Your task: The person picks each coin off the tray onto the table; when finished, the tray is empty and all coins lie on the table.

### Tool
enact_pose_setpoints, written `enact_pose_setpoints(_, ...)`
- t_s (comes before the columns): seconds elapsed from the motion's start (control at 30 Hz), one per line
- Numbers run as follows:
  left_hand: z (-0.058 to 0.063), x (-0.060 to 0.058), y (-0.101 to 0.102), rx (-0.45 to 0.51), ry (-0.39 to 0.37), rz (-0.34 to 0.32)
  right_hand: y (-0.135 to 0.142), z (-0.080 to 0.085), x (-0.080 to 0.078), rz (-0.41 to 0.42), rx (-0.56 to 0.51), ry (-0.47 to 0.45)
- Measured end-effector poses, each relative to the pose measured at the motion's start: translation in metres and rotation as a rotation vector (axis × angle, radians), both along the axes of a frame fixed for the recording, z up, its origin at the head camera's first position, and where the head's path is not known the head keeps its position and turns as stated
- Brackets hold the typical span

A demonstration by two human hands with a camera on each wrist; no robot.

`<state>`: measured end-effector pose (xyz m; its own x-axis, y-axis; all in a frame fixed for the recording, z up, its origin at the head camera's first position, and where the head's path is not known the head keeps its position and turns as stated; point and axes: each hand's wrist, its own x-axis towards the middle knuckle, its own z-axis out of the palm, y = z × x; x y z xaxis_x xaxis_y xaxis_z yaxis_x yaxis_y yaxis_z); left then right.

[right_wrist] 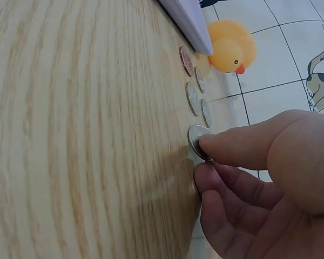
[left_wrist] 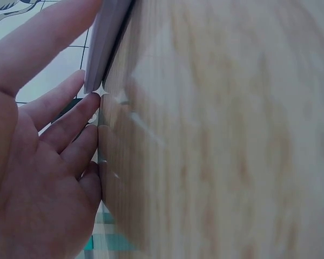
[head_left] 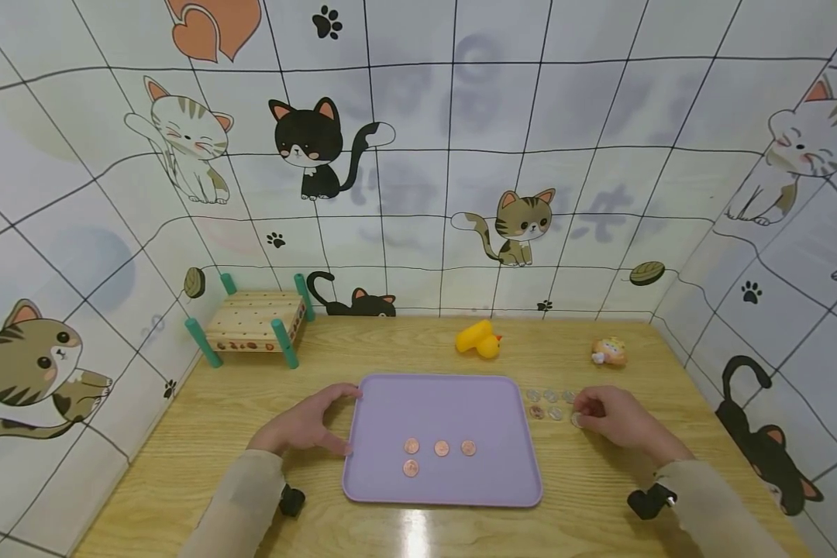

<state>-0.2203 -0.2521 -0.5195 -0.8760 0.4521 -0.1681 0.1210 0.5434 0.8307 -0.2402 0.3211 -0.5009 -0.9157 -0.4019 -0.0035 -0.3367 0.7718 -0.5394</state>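
Observation:
A lilac tray point(head_left: 453, 418) lies flat on the table, with several copper coins point(head_left: 442, 448) in its lower left part. At its left edge is my left hand point(head_left: 310, 422), thumb and forefinger spread and touching the rim; the left wrist view shows the loosely bent fingers point(left_wrist: 70, 124) beside the tray point(left_wrist: 105, 43). Right of the tray, my right hand point(head_left: 617, 415) pinches a silver coin point(right_wrist: 197, 141) at the table top, thumb against its face. Several silver coins point(head_left: 550, 395) and one darker copper coin point(head_left: 536, 412) lie between that hand and the tray.
Behind the tray a yellow toy duck point(head_left: 480, 339) lies on the table. A small orange and white figurine point(head_left: 608, 351) stands at the back right. At the back left is a toy bed point(head_left: 254, 319) with green posts. Cat-printed walls point(head_left: 418, 170) enclose the table point(head_left: 265, 496).

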Motion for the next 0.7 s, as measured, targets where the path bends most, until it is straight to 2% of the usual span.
enact_pose_setpoints(0.5,-0.0025,-0.0014,-0.0005,-0.021,0.010,0.005,-0.0041,-0.0015,-0.0005,-0.008,0.026,0.030)
enact_pose_setpoints(0.7,-0.0027,-0.0019,-0.0007,-0.015,0.003,0.006,-0.0013,-0.0019,0.0000,-0.027,0.013,-0.052)
